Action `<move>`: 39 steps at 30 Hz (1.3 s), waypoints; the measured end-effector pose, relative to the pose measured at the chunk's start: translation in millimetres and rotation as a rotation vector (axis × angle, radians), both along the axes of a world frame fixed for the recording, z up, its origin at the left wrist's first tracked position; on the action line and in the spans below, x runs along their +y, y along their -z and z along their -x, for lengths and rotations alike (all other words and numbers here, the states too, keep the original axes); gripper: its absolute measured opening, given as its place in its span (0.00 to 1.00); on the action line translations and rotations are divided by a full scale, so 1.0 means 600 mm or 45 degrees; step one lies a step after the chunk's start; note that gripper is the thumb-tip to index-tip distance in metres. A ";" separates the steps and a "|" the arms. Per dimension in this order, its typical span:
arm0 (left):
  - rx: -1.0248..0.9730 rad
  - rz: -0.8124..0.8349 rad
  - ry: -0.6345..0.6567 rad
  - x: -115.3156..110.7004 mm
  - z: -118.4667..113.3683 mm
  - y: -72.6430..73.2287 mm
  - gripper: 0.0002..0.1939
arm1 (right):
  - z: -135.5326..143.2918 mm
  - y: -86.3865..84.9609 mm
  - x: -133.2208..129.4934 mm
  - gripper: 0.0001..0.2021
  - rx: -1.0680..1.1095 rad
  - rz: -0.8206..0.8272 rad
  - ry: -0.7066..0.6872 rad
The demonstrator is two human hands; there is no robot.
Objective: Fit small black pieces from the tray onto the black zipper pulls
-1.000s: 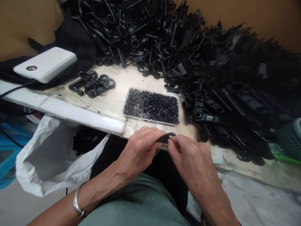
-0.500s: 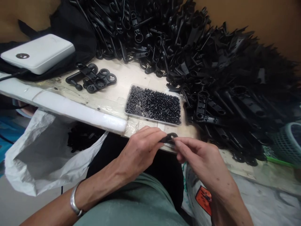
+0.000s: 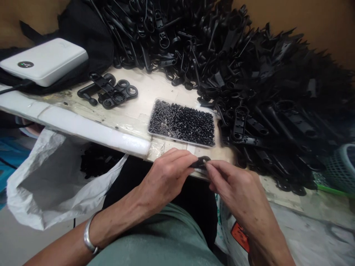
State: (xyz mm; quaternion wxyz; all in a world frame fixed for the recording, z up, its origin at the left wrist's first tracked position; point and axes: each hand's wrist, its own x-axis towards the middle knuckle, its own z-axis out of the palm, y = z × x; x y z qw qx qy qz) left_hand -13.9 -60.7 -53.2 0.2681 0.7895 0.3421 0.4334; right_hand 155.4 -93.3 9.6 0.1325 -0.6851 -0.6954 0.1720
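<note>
My left hand (image 3: 173, 168) is closed round a black plastic part (image 3: 200, 162) at the table's front edge; most of it is hidden by the fingers. Thumb and forefinger of my right hand (image 3: 231, 179) are pinched together at the part's right end. A tiny pale spot shows at those fingertips, too small to name. Just beyond both hands lies a shallow clear tray (image 3: 181, 141) of small pieces, silvery ones on the left and black ones on the right.
A large heap of black plastic parts (image 3: 222, 70) covers the back and right. Several similar parts (image 3: 111, 90) lie left of the tray, near a white power bank (image 3: 52, 59). An open white sack (image 3: 36, 188) hangs below the left edge; a green basket (image 3: 344, 166) stands far right.
My right hand has turned slightly, its fingers still at the black part's end. My left hand keeps its hold and has hardly moved.
</note>
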 end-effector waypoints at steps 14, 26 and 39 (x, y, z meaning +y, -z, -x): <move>-0.034 -0.004 -0.023 0.000 -0.003 0.000 0.07 | 0.004 -0.018 0.028 0.12 -0.417 0.234 -0.250; -0.034 -0.031 -0.081 -0.002 -0.005 0.007 0.10 | 0.035 -0.019 0.036 0.14 -0.722 0.107 -0.532; -0.023 -0.054 -0.061 -0.002 -0.005 0.007 0.06 | -0.003 -0.037 0.084 0.13 -0.409 0.386 -0.692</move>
